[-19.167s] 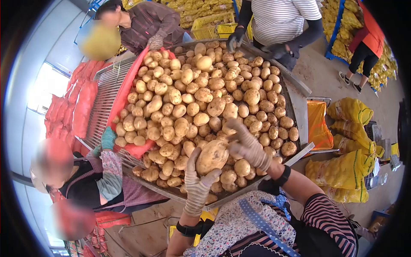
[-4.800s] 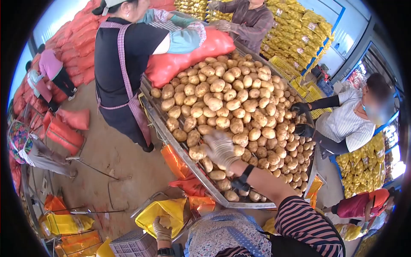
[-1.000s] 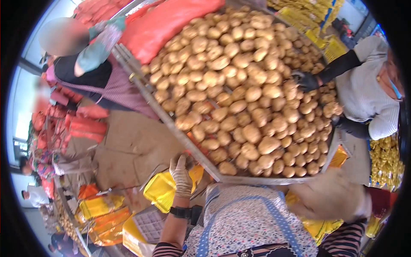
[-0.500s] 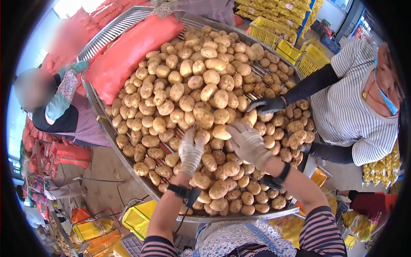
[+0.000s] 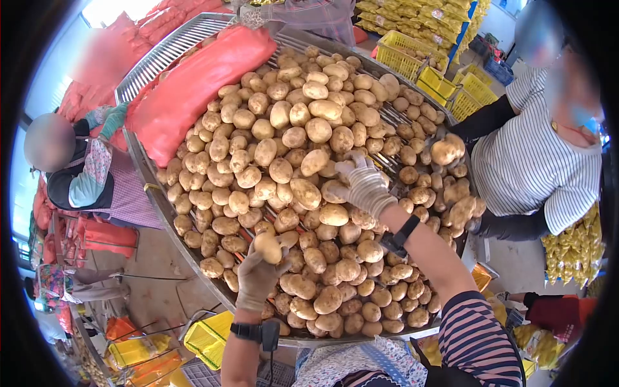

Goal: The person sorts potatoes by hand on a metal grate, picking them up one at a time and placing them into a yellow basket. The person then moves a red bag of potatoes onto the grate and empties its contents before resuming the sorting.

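Note:
Potatoes (image 5: 280, 169) lie heaped on a metal sorting table (image 5: 187, 258). My left hand (image 5: 259, 276), in a pale glove, is closed around a potato (image 5: 267, 247) low on the left of the heap. Further up and to the right, my right hand (image 5: 363, 185), gloved too, rests at the heap with its fingers around a potato (image 5: 334, 191), partly hidden by the hand. On the right a co-worker's dark-gloved hands hold larger potatoes (image 5: 447, 150) above the table's edge.
A red sack (image 5: 200, 90) lies on the table's upper left. A person in a striped shirt (image 5: 538, 171) stands at the right, another person (image 5: 84, 168) at the left. Yellow crates (image 5: 396, 55) stand behind the table, another yellow crate (image 5: 209, 335) near its lower left edge.
My left hand has moved down and left and now holds up a potato. My right hand has shifted up. The co-worker on the right has pulled back and lifted potatoes.

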Tool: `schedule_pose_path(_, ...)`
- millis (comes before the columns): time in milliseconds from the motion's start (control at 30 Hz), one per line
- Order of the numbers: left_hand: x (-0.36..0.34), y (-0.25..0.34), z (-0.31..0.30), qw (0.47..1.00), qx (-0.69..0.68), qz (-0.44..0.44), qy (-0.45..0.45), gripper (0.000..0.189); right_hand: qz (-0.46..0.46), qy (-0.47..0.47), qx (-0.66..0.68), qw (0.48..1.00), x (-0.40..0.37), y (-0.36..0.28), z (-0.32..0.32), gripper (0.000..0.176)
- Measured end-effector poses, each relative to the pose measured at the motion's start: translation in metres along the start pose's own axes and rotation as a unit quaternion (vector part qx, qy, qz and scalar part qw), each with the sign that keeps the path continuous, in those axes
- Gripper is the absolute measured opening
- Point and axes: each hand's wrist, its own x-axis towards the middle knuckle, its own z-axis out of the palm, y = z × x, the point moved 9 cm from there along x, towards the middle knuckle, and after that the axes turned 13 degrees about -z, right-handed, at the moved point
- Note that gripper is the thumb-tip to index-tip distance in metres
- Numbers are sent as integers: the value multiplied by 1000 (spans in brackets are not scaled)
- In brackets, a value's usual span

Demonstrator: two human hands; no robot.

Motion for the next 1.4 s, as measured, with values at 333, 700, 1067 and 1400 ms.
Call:
schedule_pose_path(333,-87,-56,-97,942,-323,-87,5,37,68,-191,-182,962,10,-28,18,55)
schedule_pose_path(700,-243,-64,-201,935,-350,33,-50,69,-43,-293,451,842,-115,-382,109,81)
schedule_pose_path(1067,-334,-140,-424,811,-550,68,186,70,-252,-77,222,939,-113,-452,149,37)
schedule_pose_path(1400,-230,-63,-246,976,-154,50,147,45,-14,-39,79,996,-141,-229,119,52)
